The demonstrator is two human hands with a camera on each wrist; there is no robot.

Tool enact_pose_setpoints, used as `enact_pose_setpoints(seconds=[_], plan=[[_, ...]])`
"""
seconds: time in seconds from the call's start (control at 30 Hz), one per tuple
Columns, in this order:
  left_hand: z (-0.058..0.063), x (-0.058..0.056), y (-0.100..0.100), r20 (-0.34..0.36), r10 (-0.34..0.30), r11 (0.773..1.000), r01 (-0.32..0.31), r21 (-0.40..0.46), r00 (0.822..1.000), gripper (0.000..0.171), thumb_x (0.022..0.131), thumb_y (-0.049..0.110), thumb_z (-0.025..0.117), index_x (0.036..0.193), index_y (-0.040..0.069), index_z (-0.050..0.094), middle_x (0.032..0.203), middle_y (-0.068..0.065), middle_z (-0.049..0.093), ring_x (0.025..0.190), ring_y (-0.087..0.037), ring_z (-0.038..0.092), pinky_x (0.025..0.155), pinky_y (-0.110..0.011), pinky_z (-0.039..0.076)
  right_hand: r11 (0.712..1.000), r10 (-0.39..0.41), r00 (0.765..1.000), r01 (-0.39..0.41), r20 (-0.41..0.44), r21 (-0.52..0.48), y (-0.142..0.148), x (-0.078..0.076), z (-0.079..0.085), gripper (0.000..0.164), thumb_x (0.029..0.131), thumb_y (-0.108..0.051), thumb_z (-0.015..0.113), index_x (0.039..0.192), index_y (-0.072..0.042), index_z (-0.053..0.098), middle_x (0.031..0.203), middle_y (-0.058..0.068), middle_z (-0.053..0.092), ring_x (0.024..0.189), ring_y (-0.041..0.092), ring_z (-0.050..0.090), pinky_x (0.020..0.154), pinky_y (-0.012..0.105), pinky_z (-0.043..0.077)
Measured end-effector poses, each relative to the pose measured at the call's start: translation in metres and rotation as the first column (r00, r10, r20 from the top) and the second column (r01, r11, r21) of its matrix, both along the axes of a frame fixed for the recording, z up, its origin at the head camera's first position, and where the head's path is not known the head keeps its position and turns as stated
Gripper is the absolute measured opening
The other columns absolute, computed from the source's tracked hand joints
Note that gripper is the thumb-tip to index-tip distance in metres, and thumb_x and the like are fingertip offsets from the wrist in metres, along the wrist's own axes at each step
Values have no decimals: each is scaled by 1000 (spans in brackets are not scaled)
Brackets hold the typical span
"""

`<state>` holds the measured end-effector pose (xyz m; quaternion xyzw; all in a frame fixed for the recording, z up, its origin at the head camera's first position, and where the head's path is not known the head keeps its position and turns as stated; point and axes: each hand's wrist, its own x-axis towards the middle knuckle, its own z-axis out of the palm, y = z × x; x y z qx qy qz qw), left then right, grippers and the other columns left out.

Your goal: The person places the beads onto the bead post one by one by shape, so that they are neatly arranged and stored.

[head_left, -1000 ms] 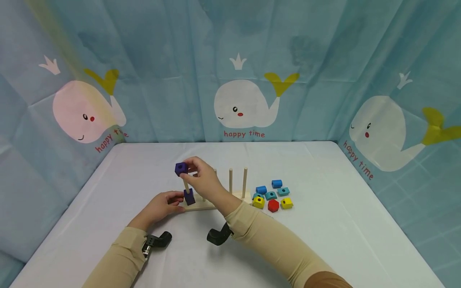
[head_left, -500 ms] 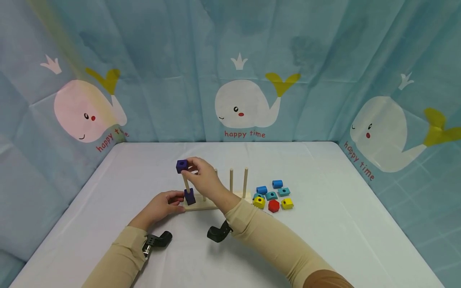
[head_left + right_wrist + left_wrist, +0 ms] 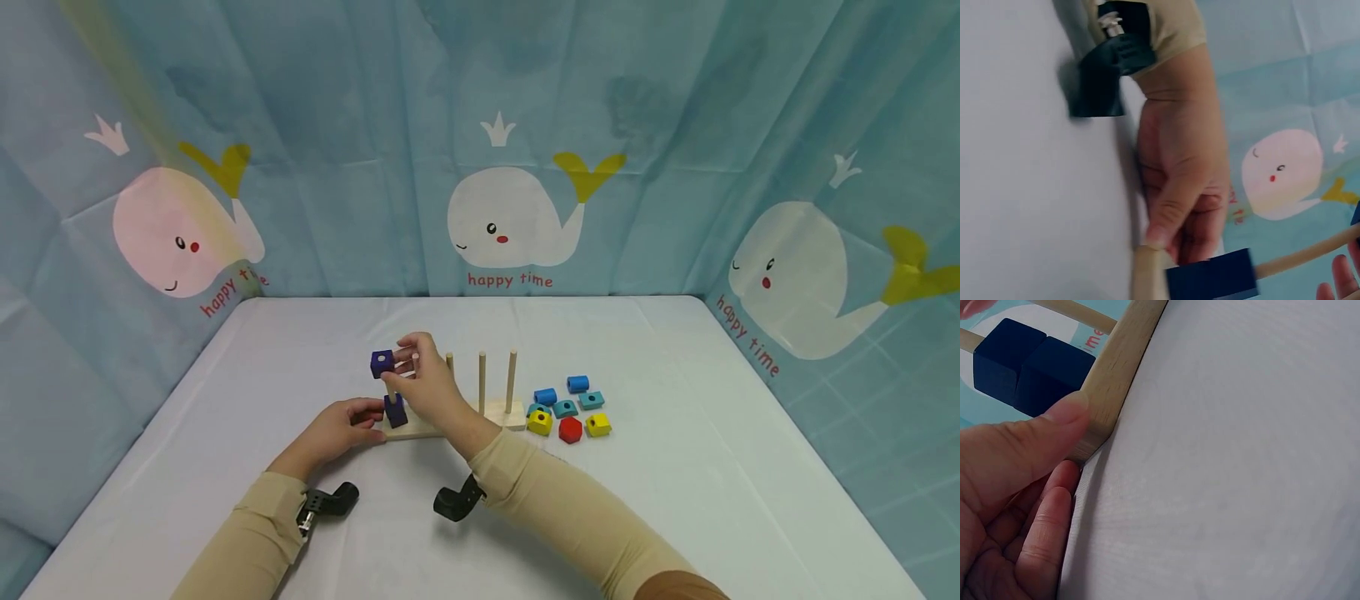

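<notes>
My right hand point(image 3: 435, 387) holds a dark blue square block point(image 3: 382, 363) by its side, high on the leftmost peg. The pale peg tip shows in the block's hole. Further down that peg, two dark blue blocks point(image 3: 1035, 365) sit stacked against the wooden base point(image 3: 1124, 362) of the peg board. My left hand point(image 3: 333, 429) pinches the left end of the base, thumb point(image 3: 1066, 409) on its upper face. In the right wrist view, the right hand's fingers point(image 3: 1342, 275) show at the lower right, and the held block is mostly cut off.
Right of the board lie several loose blocks: blue cylinders point(image 3: 577, 384), teal blocks point(image 3: 591, 401), yellow blocks point(image 3: 597, 425) and a red one point(image 3: 570, 430). Bare upright pegs point(image 3: 511, 379) stand on the board's right part. A whale-print curtain point(image 3: 517, 217) surrounds the white table point(image 3: 675, 500).
The right hand has brought the dark blue block slightly down and right, and the peg tip now shows in its hole. The left hand stays on the base.
</notes>
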<state>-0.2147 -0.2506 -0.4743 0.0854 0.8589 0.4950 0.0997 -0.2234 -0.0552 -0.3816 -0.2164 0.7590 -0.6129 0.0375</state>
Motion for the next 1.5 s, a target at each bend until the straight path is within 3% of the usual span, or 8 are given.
enact_pose_setpoints(seconds=[0.17,0.37,0.73,1.17,1.5], plan=[[0,0,0,4,10,1000,-10,-20,1000,57,72,18,77,121,-1,56,113,-14,61,107,-25,56,86,-25,48,999,-22,999,23,31,-32,-1,1,-16,46,84,-8,65,123,-6,40,107,8,60,91,16,58,79,23,49],[-1,0,0,-1,11,999,-11,-35,1000,56,73,18,77,121,-1,56,113,-14,61,106,-24,56,86,-23,48,999,-40,999,40,36,24,-2,-1,-34,31,84,-9,66,110,-8,51,103,3,61,91,12,59,79,21,48],[-2,1,0,8,20,999,-20,-28,1000,55,72,21,78,120,1,57,112,-12,62,106,-23,56,85,-23,48,995,-72,993,65,95,78,-3,0,-50,22,83,-11,67,102,-11,56,99,-3,61,101,14,55,88,32,44],[-4,-3,-2,-10,16,999,-17,-39,1000,55,72,21,78,119,1,57,110,-11,62,104,-22,56,84,-22,48,995,-59,994,51,94,81,-3,0,-52,25,83,-2,65,104,-9,54,101,2,62,99,17,59,90,37,46],[-3,-1,0,-21,17,998,-18,-60,1000,55,73,22,77,119,0,57,109,-10,62,103,-21,56,83,-22,49,993,-61,994,51,95,107,3,6,-43,37,84,-9,65,119,-9,52,120,7,58,111,22,55,93,36,44]])
